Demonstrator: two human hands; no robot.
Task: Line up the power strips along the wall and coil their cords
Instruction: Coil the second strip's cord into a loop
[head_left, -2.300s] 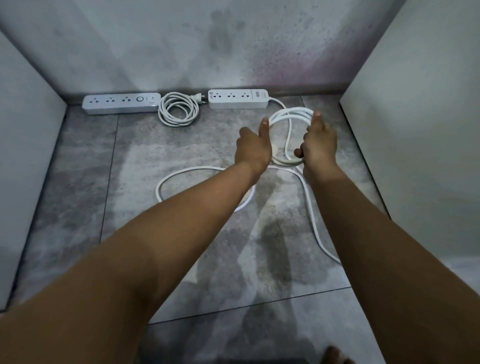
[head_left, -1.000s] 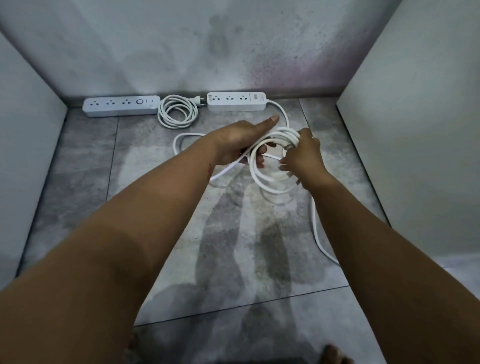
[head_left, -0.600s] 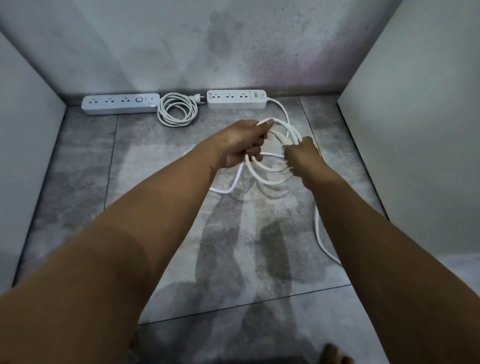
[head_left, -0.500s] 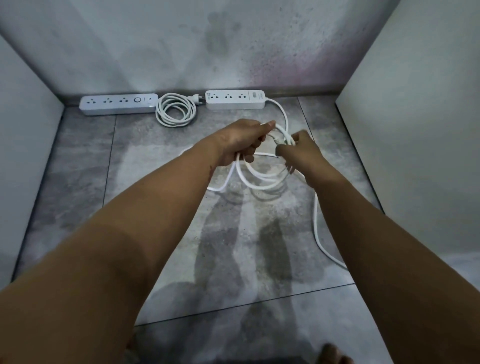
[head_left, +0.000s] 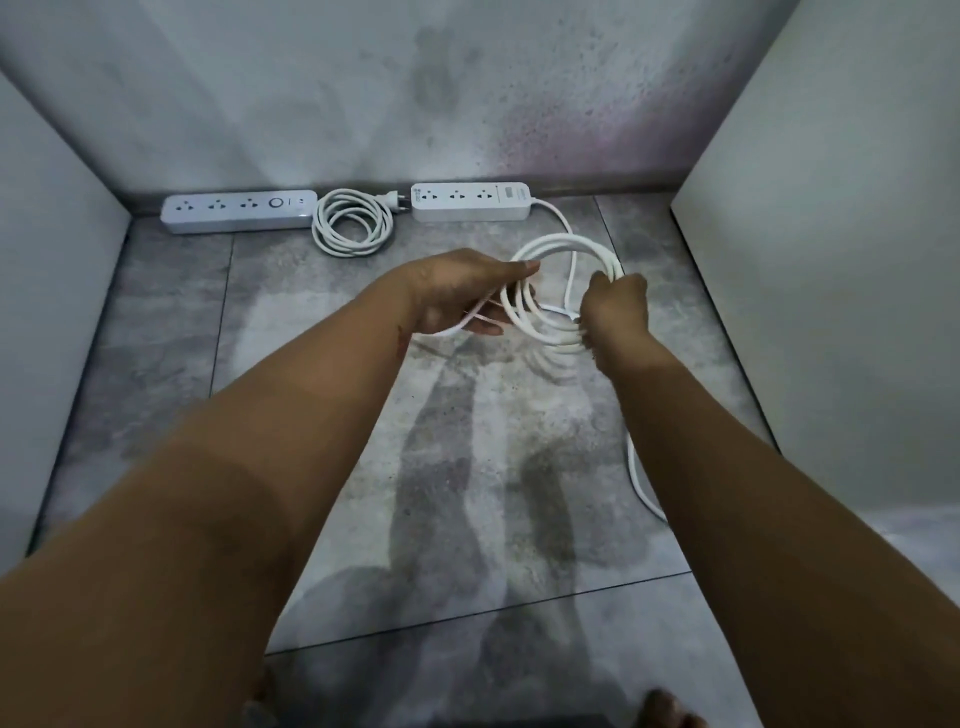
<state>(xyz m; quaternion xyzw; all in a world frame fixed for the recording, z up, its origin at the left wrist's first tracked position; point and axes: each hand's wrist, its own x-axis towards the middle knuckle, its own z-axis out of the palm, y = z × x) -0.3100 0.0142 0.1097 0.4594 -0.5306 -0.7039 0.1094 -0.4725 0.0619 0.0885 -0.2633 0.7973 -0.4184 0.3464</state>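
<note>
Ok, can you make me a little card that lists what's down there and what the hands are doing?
left strip: flat against the wall
finished coil: lies between the two strips
right strip: against the wall, in line with the left strip
loose cord: comes from the right strip, partly looped, tail trailing on the floor
left hand: holds the loose cord
right hand: grips the loops
</note>
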